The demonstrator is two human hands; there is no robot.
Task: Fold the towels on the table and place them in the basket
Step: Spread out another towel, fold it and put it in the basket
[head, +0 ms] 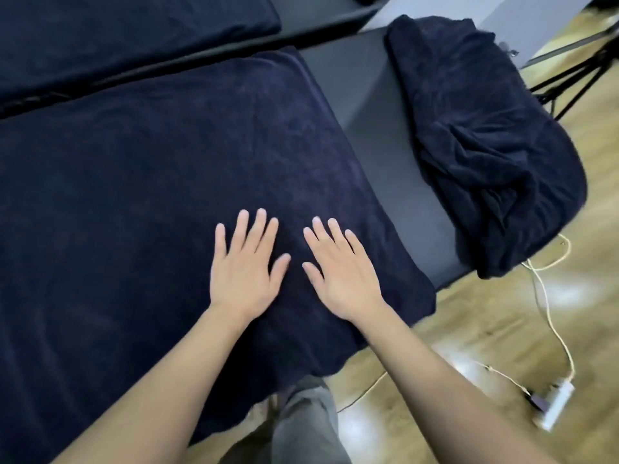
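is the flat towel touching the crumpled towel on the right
Apart. The head view shows a bare strip of grey table between the flat towel and the crumpled towel.

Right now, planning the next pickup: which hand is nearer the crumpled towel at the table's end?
Right. The right hand lies flat on the spread towel, on the side toward the crumpled towel; the left hand rests beside it, farther off.

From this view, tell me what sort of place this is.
Probably an indoor workroom set up for recording, not a laundry. A dark table bears a spread towel and a crumpled towel; a power strip with a cord lies on the glossy wood floor, and black stand legs rise beyond.
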